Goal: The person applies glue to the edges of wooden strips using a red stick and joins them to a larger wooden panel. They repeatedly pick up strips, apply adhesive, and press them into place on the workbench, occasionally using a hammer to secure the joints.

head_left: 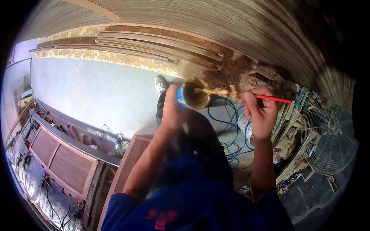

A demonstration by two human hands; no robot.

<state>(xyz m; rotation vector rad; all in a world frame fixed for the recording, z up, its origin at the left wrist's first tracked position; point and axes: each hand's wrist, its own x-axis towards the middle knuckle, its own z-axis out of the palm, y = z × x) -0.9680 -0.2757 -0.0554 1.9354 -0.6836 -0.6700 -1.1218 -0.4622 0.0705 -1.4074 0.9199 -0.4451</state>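
Observation:
My left hand (172, 110) is wrapped around the side of a blue and white can (195, 94). Its mouth is tilted toward the right, and its rim and inside are crusted with tan, glue-like material. Between the thumb and fingers of my right hand (262, 113) is a red-handled brush (274, 99), its handle's end sticking out to the right. The brush's other part, thickly caked with the same tan stuff, reaches left to the can's mouth. Its tip is at or just inside the opening; the bristles cannot be made out.
Long wood strips (154, 44) lie beyond the can, below large wood-grain panels (216, 17). Blue hose (227, 119) coils on the floor near a white container (245, 127). A wire fan guard (330, 123) stands right, and a framed wooden panel (63, 161) lies left.

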